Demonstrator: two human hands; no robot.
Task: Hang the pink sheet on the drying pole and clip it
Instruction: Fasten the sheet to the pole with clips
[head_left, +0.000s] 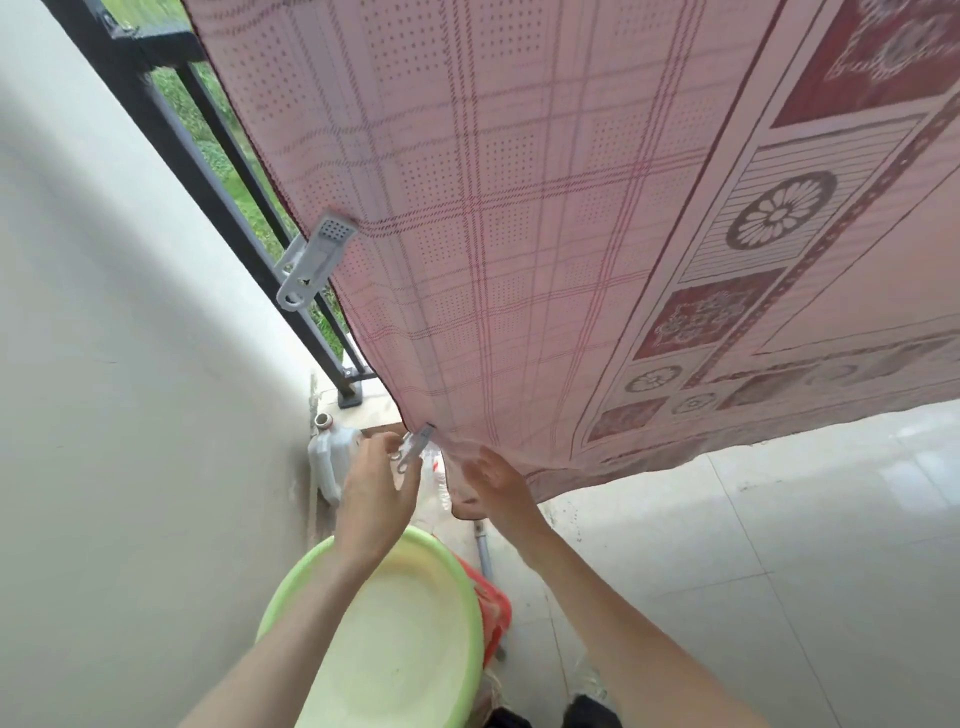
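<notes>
Pink fabric fills most of the view: the pink sheet (545, 234) hangs down with its top cut off by the frame, so whatever carries it cannot be seen. Its lower left corner falls just above both sets of fingers. The left hand (376, 493) reaches up, fingertips pinching a small grey clip (415, 447) that bites the sheet's corner edge. The right hand (491, 488) is blurred; its fingers look loosely spread against the hem just right of that clip, though whether they grip cloth is unclear. A larger white clip (314, 262) sits higher on the same edge. Below the wrists lies a green basin (457, 582), partly hidden by the left forearm.
</notes>
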